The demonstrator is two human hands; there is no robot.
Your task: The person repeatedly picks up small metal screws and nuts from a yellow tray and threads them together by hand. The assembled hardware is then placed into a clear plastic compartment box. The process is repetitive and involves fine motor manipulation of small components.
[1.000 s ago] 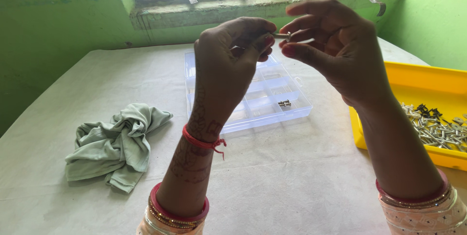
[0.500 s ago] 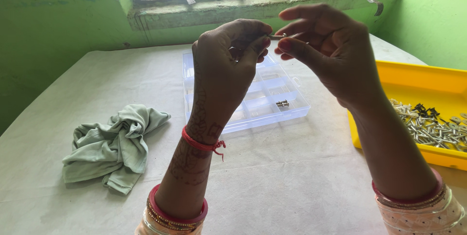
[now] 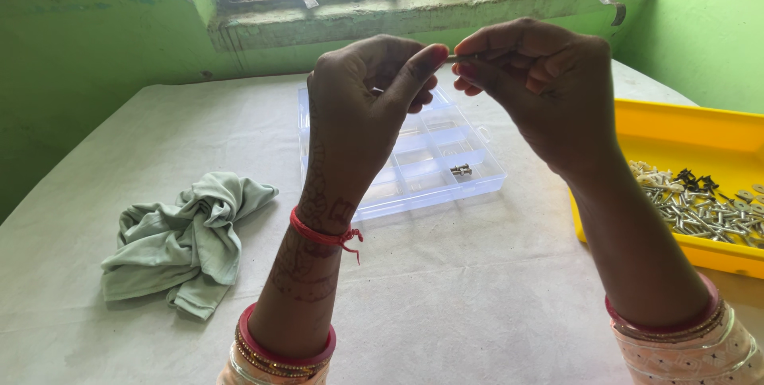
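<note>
Screw (image 3: 460,57), thin and metal, is held level between both hands above the clear compartment box (image 3: 485,170). Left hand (image 3: 362,114) grip is pinched on one end; right hand (image 3: 541,86) grip is pinched on the other. Yellow tray (image 3: 684,134) of screws is seen on the counter (image 3: 477,297), right.

Walls bright green w/ darker patches, upper left of frame. Table (image 3: 477,305) covered in off-white. Rag (image 3: 179,246) pale sage green, lower left. Organizer box (image 3: 477,182) clear/colourless, centre. Tray (image 3: 692,134) bright yellow at right, holding silver + a few black screws (image 3: 700,206). Left hand (image 3: 362,118): red wrist thread, reddish-brown henna pattern, red/gold bangles. Right hand (image 3: 549,90): red nails.
</note>
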